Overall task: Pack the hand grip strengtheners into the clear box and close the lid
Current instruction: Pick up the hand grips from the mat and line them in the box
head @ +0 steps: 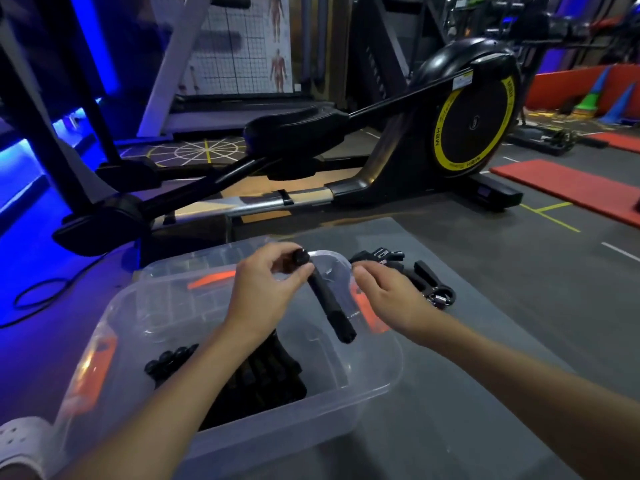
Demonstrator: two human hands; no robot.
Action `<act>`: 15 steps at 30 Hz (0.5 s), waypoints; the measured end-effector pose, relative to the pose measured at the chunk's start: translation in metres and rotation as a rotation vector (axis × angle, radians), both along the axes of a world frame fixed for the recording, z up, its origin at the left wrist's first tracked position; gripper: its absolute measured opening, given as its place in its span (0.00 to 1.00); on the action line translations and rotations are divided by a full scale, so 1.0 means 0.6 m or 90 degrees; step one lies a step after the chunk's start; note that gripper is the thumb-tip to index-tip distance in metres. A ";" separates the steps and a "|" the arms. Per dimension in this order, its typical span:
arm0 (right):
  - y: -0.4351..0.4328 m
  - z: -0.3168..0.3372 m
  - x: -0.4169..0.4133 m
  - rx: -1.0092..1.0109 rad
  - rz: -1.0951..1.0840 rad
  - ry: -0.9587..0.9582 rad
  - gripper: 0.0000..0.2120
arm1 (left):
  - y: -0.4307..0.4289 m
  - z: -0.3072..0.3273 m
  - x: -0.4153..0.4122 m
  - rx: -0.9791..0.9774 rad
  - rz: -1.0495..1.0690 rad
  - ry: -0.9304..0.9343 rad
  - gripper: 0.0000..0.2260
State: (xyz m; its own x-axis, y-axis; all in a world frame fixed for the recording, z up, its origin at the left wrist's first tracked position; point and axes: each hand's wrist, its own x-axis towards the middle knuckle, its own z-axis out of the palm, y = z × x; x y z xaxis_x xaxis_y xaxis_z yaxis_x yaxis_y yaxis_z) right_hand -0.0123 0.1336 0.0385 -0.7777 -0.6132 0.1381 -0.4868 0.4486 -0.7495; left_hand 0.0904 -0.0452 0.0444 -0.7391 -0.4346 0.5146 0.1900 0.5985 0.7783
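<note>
My left hand (266, 289) pinched the round knob end of one black grip strengthener (329, 303) between thumb and fingertips. The stick-like handle hung down from my fingers and slanted toward me and a bit to the right, over the open clear box (367, 386). My right hand (388, 299) was just beside the handle, fingers loosely curled and holding nothing. I think the next move was straight down, because the bare floor of the box lay right under the low end of the handle. The left hand was the one to do it.

Below my left wrist, more black strengtheners (256, 379) lay packed side by side in the box, their round knobs in a row. Past my right fingers, a small pile of strengtheners (408, 271) waited on the gray mat (519, 306), with a shiny metal spring showing. The box looked smooth and see-through, with orange clips. I could not tell where the lid was.
</note>
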 end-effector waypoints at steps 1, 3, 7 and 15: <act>-0.001 -0.012 -0.002 0.018 0.013 0.002 0.11 | -0.010 -0.016 0.000 0.010 0.006 -0.030 0.09; -0.003 -0.042 -0.011 0.099 0.052 0.033 0.18 | -0.029 -0.051 -0.003 0.021 0.017 -0.086 0.10; -0.012 -0.083 -0.015 0.306 0.069 0.164 0.37 | -0.056 -0.116 -0.014 0.023 0.017 -0.181 0.10; -0.013 -0.084 -0.010 0.330 0.063 0.217 0.35 | -0.083 -0.175 -0.052 -0.065 0.003 -0.296 0.08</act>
State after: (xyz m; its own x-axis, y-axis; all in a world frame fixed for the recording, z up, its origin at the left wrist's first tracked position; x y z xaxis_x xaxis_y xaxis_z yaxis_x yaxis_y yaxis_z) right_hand -0.0183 0.1257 -0.0118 -0.6783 -0.7340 0.0338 -0.7181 0.6524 -0.2421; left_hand 0.0594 -0.0952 -0.0605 -0.8992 -0.4030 0.1704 -0.1672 0.6764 0.7173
